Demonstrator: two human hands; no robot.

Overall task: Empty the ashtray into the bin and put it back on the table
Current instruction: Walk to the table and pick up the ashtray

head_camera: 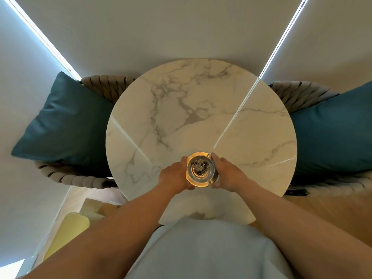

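A round glass ashtray (201,169) with an amber rim and grey-black ash in its bowl sits on the near part of a round white marble table (201,109). My left hand (174,175) grips its left side and my right hand (225,173) grips its right side, fingers wrapped around the rim. Whether the ashtray rests on the tabletop or is lifted off it, I cannot tell. No bin is in view.
Two woven rope chairs flank the table, each with a teal cushion, the left cushion (64,121) and the right cushion (334,133). A pale yellow object (66,232) lies on the wooden floor at the lower left. Grey blinds hang behind the table.
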